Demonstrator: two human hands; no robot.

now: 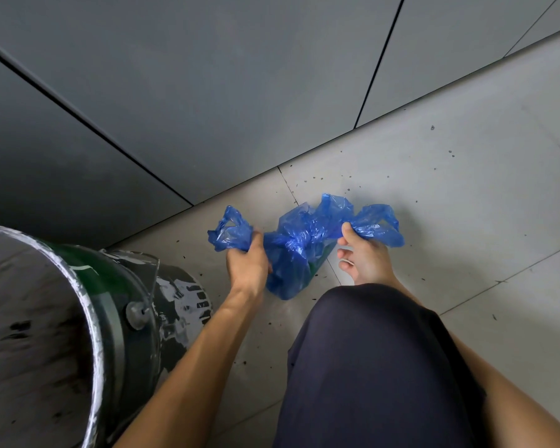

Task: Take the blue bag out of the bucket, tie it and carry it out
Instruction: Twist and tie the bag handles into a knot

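The blue bag (296,244) rests on the pale tiled floor, out of the bucket, with something green showing through its lower side. My left hand (248,263) clenches the bag's left handle, whose loop sticks out to the left. My right hand (364,255) pinches the right handle between thumb and fingers, and that loop trails off to the right. The two handles are pulled apart, with the bag's crumpled mouth between them. The paint-stained bucket (88,305) stands at the lower left, its open top facing me and its inside grey and smeared.
A grey panelled wall (207,92) meets the floor just behind the bag. My knee in dark cloth (369,367) fills the lower middle, right below the bag. Small dark specks litter the floor tiles (450,195) to the right.
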